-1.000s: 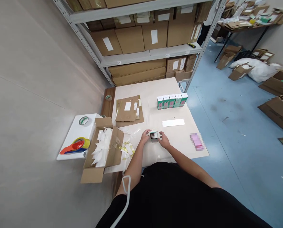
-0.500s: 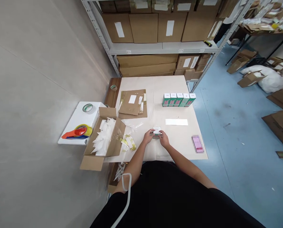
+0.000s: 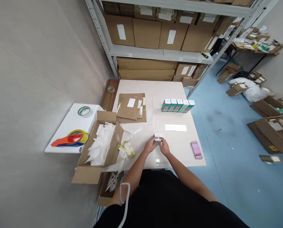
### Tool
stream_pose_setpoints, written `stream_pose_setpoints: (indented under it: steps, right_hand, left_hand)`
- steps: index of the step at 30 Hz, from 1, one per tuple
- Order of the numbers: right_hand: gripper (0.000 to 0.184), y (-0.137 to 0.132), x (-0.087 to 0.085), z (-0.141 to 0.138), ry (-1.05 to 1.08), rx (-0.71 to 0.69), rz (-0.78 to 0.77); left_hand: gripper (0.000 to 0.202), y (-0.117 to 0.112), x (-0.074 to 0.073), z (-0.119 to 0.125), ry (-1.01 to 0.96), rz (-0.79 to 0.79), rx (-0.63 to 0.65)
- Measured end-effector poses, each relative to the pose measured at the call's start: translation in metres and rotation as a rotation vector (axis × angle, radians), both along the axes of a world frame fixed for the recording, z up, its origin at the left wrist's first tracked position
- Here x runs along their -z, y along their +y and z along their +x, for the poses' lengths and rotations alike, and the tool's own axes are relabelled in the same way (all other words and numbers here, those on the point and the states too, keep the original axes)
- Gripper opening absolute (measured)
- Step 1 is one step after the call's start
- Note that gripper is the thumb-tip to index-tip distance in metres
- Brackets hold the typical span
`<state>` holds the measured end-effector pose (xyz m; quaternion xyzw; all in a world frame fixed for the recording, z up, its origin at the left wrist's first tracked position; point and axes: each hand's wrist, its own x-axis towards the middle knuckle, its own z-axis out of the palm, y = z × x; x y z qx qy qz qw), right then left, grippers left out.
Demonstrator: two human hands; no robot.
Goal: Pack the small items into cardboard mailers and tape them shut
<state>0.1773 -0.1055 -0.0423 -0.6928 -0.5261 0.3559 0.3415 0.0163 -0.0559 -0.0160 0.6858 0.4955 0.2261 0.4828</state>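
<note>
Box (image 3: 158, 135) | showed white top, left of white strip (image 3: 175, 127) | your left hand (image 3: 150, 145) and right hand (image 3: 164, 146) gripped it, fingers curled

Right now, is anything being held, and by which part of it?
Yes: a small white-topped box, held by its opposite sides between the left hand and right hand.

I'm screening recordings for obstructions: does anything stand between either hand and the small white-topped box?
Nothing visible does. The left hand and right hand both hold the small white-topped box directly. The white strip lies flat on the table, beyond and to the right, outside both grips.
</note>
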Motion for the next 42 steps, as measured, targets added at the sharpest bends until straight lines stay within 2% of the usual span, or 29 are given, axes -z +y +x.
stream_pose_setpoints:
  steps: [4,8,13,16,18,20,24,28,30,33,37,42]
  right_hand:
    - [0.048,0.011,0.0,-0.013,0.04,0.003,-0.071]
    - [0.053,0.041,-0.008,-0.036,0.038,-0.044,-0.094]
    - [0.061,0.09,-0.012,-0.08,0.043,-0.214,-0.021]
    - [0.068,0.111,-0.009,-0.1,-0.038,-0.361,-0.078]
    - [0.076,0.119,-0.007,-0.106,-0.106,-0.457,-0.138]
    - [0.081,0.124,-0.006,-0.105,-0.149,-0.514,-0.173]
    - [0.078,0.123,-0.011,-0.096,-0.157,-0.508,-0.122]
    - [0.066,0.109,-0.027,-0.082,-0.112,-0.409,0.025]
    - [0.064,0.1,-0.041,-0.074,-0.065,-0.371,0.095]
    - [0.063,0.089,-0.067,-0.06,0.018,-0.369,0.188]
    - [0.06,0.073,-0.094,-0.045,0.08,-0.367,0.274]
    - [0.054,0.047,-0.103,-0.037,0.095,-0.386,0.335]
  left_hand:
    - [0.061,0.0,0.002,-0.007,-0.05,-0.062,-0.057]
    - [0.067,0.019,-0.003,-0.027,-0.053,-0.071,-0.128]
    - [0.067,0.048,-0.01,-0.067,-0.014,0.029,-0.319]
    - [0.077,0.057,-0.01,-0.09,0.081,-0.058,-0.319]
    - [0.089,0.059,-0.009,-0.1,0.176,-0.18,-0.282]
    - [0.093,0.06,-0.009,-0.105,0.23,-0.223,-0.269]
    - [0.082,0.059,-0.013,-0.107,0.245,-0.123,-0.339]
    - [0.072,0.053,-0.033,-0.104,0.165,0.034,-0.484]
    - [0.068,0.049,-0.051,-0.101,0.05,0.074,-0.554]
    - [0.066,0.039,-0.08,-0.095,-0.18,0.053,-0.666]
    - [0.063,0.016,-0.11,-0.086,-0.41,0.076,-0.673]
    - [0.056,-0.027,-0.126,-0.082,-0.401,0.144,-0.697]
